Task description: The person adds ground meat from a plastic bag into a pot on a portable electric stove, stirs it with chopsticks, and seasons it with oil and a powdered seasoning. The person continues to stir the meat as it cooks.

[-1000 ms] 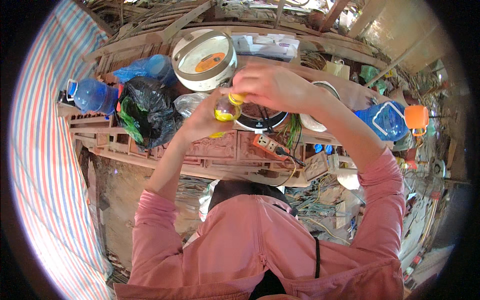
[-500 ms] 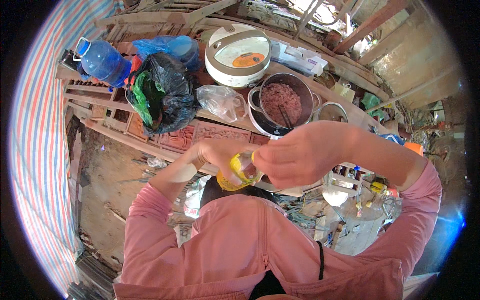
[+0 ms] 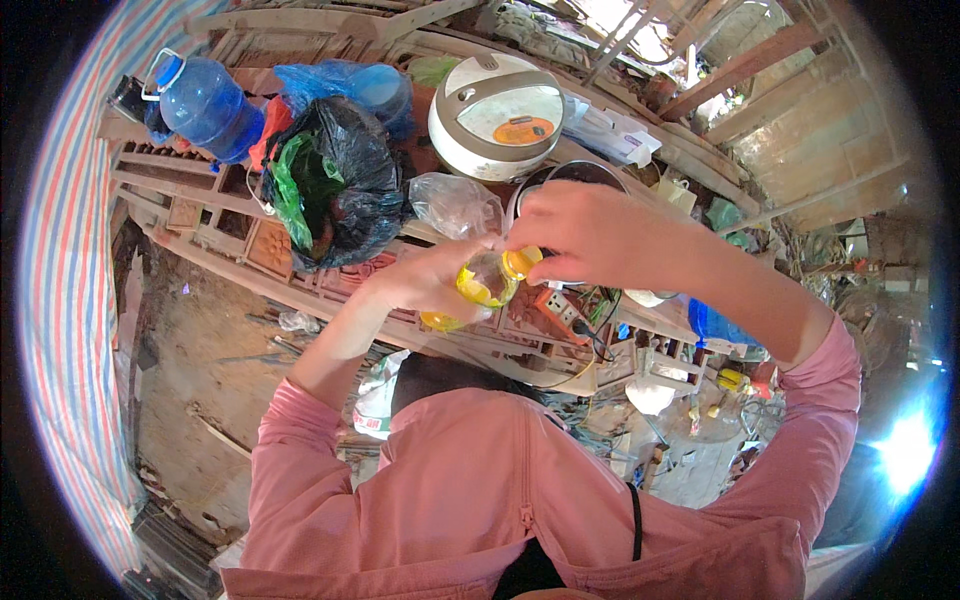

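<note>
A clear bottle with a yellow label is gripped in my left hand, tilted with its neck toward the right. My right hand has its fingers closed around the yellow cap at the bottle's neck; whether the cap is loose or screwed on I cannot tell. Behind my right hand stands a dark-lined pot, mostly covered by the hand and forearm, so its contents are hidden. Beside it lies a crumpled clear plastic bag.
A white and brown rice cooker stands behind the pot. To its left are an opened black plastic bag and a blue water jug. A power strip with cords lies right of the bottle. A striped tarp hangs at the left.
Both hands have moved up and away from my body with the bottle, and my right hand now covers most of the pot. The view has shifted slightly.
</note>
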`<action>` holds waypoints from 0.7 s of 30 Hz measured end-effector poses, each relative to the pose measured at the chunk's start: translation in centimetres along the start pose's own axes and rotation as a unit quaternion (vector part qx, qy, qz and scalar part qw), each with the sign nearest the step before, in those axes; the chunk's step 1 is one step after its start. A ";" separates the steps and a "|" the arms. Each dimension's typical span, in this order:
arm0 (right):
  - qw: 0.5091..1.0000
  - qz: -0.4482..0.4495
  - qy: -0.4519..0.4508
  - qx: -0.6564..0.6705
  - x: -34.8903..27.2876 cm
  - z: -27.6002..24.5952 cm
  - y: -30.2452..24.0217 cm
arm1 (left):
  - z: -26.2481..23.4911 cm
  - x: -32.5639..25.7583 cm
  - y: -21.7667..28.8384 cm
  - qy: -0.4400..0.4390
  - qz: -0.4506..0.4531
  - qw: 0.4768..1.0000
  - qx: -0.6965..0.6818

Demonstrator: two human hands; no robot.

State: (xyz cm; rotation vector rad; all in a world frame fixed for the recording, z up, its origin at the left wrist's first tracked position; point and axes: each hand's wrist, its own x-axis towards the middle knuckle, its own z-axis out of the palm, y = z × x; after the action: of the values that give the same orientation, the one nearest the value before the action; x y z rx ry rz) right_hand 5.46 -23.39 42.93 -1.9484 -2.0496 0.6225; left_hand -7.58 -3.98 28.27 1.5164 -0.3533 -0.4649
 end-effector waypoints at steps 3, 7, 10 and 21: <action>0.999 0.030 -0.027 0.012 0.9 -1.0 -0.2 | -1.5 -0.1 0.8 -0.019 -0.016 0.999 0.028; 0.995 -0.065 0.015 -0.071 1.7 -1.2 -1.0 | -2.6 -0.6 1.9 -0.064 -0.031 0.997 0.018; 0.984 -0.129 0.068 -0.101 2.1 -1.1 -1.7 | -2.8 -1.3 1.8 -0.103 0.023 0.994 0.001; 0.952 -0.274 0.049 -0.125 3.7 -0.5 -4.8 | -1.9 -1.6 0.9 -0.341 0.070 0.932 -0.099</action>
State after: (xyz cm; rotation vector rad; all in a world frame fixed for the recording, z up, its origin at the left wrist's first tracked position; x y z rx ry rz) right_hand 1.16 -19.70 45.20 -1.3665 -2.5417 0.1421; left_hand -7.96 -1.51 29.21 1.0866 -0.9207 -0.8847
